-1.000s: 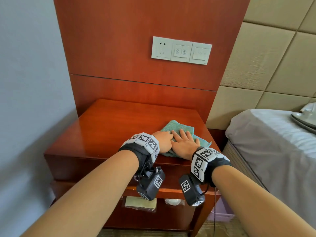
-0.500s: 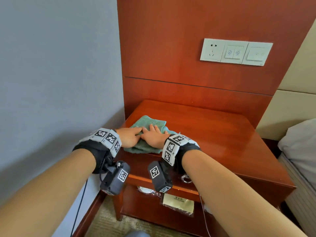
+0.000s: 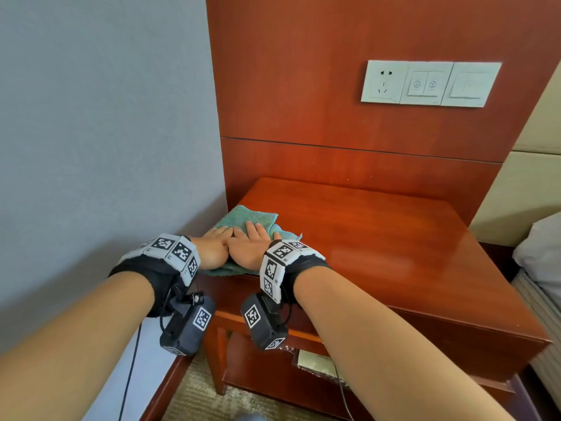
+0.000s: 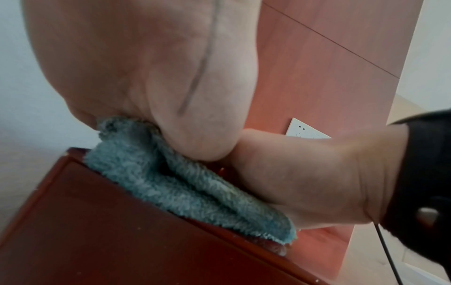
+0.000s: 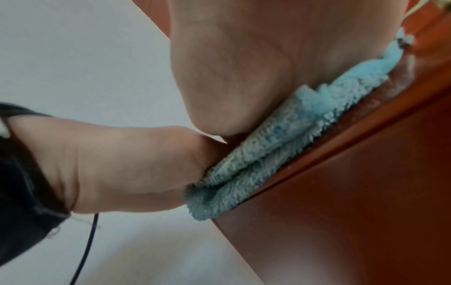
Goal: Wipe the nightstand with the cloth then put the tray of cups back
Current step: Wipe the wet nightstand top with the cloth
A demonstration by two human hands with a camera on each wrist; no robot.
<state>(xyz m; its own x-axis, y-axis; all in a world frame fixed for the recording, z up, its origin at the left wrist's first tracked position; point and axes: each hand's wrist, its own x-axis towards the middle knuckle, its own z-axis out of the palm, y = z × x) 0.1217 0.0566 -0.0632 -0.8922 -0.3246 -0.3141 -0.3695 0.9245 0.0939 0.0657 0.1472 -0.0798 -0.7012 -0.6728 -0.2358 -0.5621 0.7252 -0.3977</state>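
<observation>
A folded teal cloth (image 3: 246, 217) lies at the front left corner of the red-brown nightstand (image 3: 379, 238), next to the grey wall. My left hand (image 3: 219, 235) and right hand (image 3: 253, 235) lie side by side on it, fingers straight, palms pressing it flat. From the left wrist view the heel of my left hand (image 4: 171, 96) bears down on the cloth (image 4: 185, 185) at the wood's edge. In the right wrist view my right hand (image 5: 231, 77) does the same on the cloth (image 5: 268, 150). The tray of cups is out of view.
A grey wall (image 3: 106, 132) stands close on the left. The wooden back panel carries a white socket and switch plate (image 3: 429, 83). A bed (image 3: 543, 262) edges in at the right. Below the top, a shelf holds a packet (image 3: 315, 361).
Both hands have slid the cloth from the nightstand's front right corner across to its front left corner. My head has turned left, so the bed has nearly left the view.
</observation>
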